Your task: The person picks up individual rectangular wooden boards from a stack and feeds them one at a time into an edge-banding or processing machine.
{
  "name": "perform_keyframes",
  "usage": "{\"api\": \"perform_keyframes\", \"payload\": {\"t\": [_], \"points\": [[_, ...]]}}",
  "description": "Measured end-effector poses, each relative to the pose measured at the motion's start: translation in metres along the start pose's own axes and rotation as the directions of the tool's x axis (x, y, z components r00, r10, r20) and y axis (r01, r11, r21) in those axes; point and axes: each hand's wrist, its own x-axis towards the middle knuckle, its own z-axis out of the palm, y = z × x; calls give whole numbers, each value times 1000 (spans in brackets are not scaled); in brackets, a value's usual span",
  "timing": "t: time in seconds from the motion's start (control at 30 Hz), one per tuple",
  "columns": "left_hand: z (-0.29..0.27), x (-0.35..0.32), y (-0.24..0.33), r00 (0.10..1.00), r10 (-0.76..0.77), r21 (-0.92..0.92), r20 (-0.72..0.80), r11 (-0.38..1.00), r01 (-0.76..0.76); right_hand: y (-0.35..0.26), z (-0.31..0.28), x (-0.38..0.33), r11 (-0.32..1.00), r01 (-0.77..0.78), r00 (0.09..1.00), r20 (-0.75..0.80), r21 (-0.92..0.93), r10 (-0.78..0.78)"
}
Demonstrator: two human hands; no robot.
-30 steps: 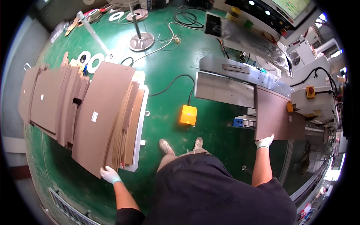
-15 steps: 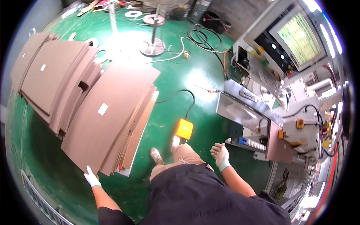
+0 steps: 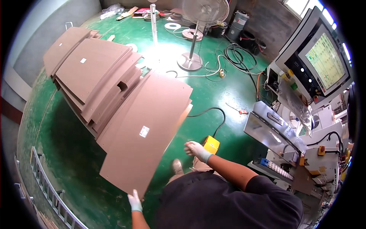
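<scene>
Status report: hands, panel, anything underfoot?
Left hand gripping panel at near end. Right hand off panel, loosely curled. Panel atop stack. Yellow box on floor.

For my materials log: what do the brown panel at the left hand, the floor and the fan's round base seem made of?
Brown panel: probably wood-based board, matte; flat, evenly coloured face.
Floor: perhaps painted concrete, glossy green, with bright glare.
Fan base: likely metal, shiny; grey with highlights.

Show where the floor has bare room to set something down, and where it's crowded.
Bare floor shows between the white hose and the black cable of the yellow box; another patch lies between the brown panels and the metal ladder. It's crowded around the fan and buckets near the far wall.
</scene>
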Motion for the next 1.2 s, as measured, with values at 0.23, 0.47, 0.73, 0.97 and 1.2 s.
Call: {"api": "perform_keyframes", "payload": {"t": [0.23,0.47,0.73,0.97,1.2], "points": [[27,-71,-46,980,-124,-494,157,849,187,58,43,27,946,-301,953,-3,-122,302],[0,-8,8,997,63,-550,-45,832,-77,122,19,66,784,-482,752,644,392,141],[-7,26,72,942,57,-356,-332,917,-181,112,18,64,824,-411,767,637,391,80],[-19,33,71,973,62,-347,-223,928,-139,67,3,12,965,-227,967,-88,132,240],[-9,26,75,966,67,-400,-248,902,-165,48,-4,-11,990,-120,968,-212,76,134]]}}
